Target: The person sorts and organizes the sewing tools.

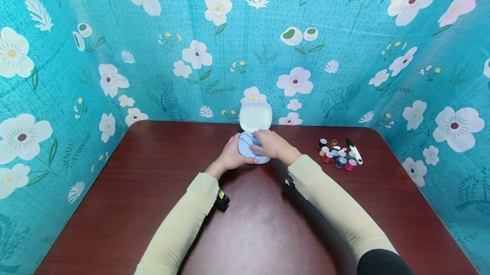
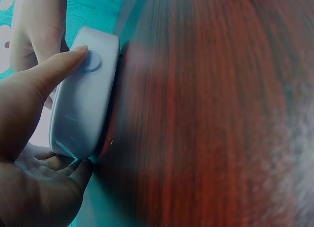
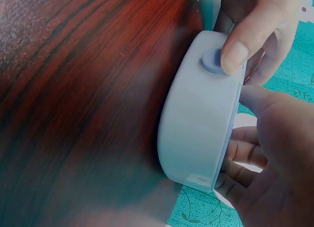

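Observation:
A small white box (image 1: 262,160) stands near the table's far edge, its white lid (image 1: 255,116) raised at the back. Inside lies a light-blue tray (image 1: 245,144) with moulded slots. My left hand (image 1: 232,154) grips the box at its left side, the thumb at the round blue button (image 2: 91,62) on the front wall and the other fingers round the far end. From the right, my right hand (image 1: 274,145) reaches over the rim, fingers bent down at the tray. Its fingertips are partly hidden behind the box wall in the right wrist view; I cannot tell whether they pinch anything.
Several thread spools (image 1: 341,163) in different colours cluster on the table (image 1: 172,160) to the right of the box. Beside them lies a slender black-and-white tool (image 1: 354,151). A blue flowered curtain (image 1: 229,66) hangs just behind the table's far edge.

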### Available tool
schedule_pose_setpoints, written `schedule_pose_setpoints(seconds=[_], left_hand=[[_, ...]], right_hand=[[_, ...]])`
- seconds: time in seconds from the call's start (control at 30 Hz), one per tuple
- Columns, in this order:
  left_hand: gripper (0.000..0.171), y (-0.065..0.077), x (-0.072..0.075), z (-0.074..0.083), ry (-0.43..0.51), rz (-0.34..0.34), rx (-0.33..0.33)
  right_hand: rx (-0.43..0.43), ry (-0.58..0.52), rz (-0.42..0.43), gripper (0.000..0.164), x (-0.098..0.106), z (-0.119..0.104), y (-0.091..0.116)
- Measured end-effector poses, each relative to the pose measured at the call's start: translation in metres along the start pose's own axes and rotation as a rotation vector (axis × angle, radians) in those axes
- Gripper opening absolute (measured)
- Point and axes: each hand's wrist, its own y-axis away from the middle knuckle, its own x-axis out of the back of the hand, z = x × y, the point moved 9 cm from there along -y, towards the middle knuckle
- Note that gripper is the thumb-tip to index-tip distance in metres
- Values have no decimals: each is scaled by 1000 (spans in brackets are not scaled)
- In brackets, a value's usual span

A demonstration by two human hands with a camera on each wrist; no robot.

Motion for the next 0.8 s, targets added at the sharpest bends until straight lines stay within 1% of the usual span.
schedule_pose_setpoints(seconds=[0.1,0.23,0.37,0.47,0.53,0.67,0.8], left_hand=[[98,0,0,1,-3,2,0],[99,1,0,2,-4,0,1],[98,1,0,4,4,-3,-7],[97,2,0,4,13,-7,-10],[98,2,-1,4,18,-9,-7],[99,2,-2,2,15,-12,-2],[99,1,-1,1,15,-9,-7]], right_hand=[[11,41,-5,36,-1,-1,-1],[42,58,1,30,0,-2,-4],[55,26,37,28,5,0,-7],[42,1,58,28,7,3,-8],[31,4,54,30,6,4,-8],[26,53,25,34,2,3,-9],[39,112,19,38,0,1,-12]])
